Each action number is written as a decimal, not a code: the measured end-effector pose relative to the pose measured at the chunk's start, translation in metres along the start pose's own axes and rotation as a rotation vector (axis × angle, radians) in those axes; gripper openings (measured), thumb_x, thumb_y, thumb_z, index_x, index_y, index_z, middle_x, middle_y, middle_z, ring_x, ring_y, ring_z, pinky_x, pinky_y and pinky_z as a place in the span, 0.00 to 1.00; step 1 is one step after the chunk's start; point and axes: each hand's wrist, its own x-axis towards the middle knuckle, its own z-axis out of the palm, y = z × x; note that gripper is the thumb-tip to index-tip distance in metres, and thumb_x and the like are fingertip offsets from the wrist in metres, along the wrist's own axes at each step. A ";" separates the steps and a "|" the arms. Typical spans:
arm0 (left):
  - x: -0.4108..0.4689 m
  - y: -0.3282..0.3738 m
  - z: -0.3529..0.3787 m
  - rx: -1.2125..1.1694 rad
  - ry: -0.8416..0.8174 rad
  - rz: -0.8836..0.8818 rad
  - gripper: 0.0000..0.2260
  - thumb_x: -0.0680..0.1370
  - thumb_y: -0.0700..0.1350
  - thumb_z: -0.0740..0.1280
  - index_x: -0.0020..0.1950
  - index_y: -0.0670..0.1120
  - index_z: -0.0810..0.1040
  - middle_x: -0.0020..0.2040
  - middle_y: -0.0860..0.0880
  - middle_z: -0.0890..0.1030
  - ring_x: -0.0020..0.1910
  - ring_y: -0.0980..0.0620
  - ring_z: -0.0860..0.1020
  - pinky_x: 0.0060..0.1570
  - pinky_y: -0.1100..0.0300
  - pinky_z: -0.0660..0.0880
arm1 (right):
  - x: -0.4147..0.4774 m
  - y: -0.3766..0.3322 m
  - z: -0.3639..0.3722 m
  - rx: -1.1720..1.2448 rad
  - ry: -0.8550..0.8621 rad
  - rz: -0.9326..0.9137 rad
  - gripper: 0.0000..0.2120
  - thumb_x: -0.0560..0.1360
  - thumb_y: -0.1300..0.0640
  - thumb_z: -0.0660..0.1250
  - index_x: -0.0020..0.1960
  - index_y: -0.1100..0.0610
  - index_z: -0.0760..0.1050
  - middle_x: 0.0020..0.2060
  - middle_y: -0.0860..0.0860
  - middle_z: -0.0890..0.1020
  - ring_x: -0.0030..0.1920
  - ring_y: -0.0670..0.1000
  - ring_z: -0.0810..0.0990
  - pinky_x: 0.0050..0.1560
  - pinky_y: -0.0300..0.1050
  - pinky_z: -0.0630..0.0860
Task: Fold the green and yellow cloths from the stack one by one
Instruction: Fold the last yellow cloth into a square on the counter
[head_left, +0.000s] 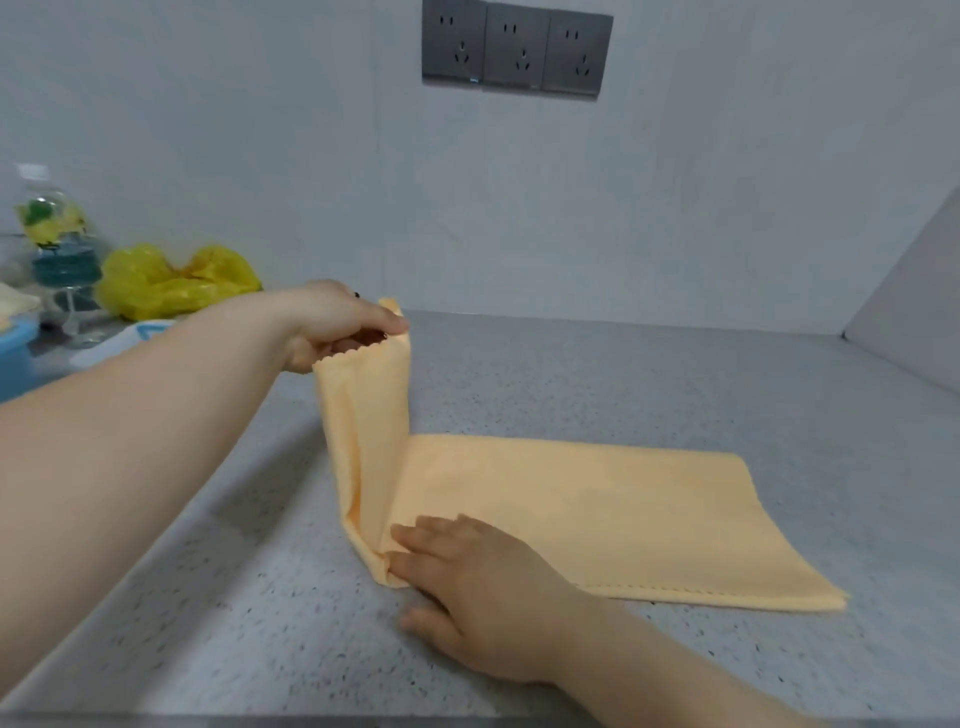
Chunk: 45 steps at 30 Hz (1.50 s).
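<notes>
So this one's mid-fold. The yellow cloth (597, 504) lies about in the middle of the desk (571, 374), a bit toward the near edge. It already looks doubled over once, since there's a layered zigzag hem along its near side, though that's my read of it. The left hand (337, 325) has the cloth's left end pulled up off the desk, with its fingers (384, 325) pinched tight on the top edge so that part stands nearly upright. The right hand (483, 587) is down flat at the near edge, right where the raised part meets the flat part. Its fingers (421, 535) are straight and close together, pressing the cloth down like an anchor for the crease. I'd say this cloth is roughly halfway done: the raised end needs to go over to the right and get smoothed, and maybe folded once more. I can't see any green cloth here, and the stack isn't clearly visible either. There's something pale sitting on a blue tub (15, 358) at the far left edge, but I can't tell what it is. A yellow plastic bag (171, 283) and a bottle (52, 228) sit at the back left.
</notes>
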 end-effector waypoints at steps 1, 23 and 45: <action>0.000 -0.003 -0.004 -0.025 0.009 -0.007 0.15 0.76 0.42 0.66 0.31 0.43 0.66 0.13 0.53 0.65 0.11 0.59 0.61 0.14 0.75 0.56 | 0.000 -0.001 0.001 -0.010 -0.017 -0.004 0.24 0.80 0.46 0.51 0.74 0.51 0.55 0.75 0.49 0.53 0.75 0.48 0.49 0.73 0.49 0.43; 0.000 -0.045 -0.043 -0.169 -0.010 -0.116 0.09 0.76 0.42 0.66 0.37 0.44 0.71 0.20 0.51 0.72 0.15 0.58 0.68 0.18 0.72 0.65 | 0.083 0.037 -0.016 0.172 -0.223 0.246 0.54 0.64 0.34 0.68 0.74 0.48 0.35 0.75 0.49 0.38 0.74 0.48 0.34 0.69 0.54 0.29; 0.017 0.013 0.124 0.489 -0.505 0.009 0.14 0.76 0.46 0.67 0.31 0.46 0.71 0.20 0.54 0.71 0.24 0.56 0.65 0.20 0.69 0.61 | -0.034 0.137 -0.007 0.047 0.116 0.670 0.29 0.78 0.40 0.50 0.75 0.49 0.50 0.76 0.48 0.50 0.75 0.48 0.47 0.73 0.47 0.42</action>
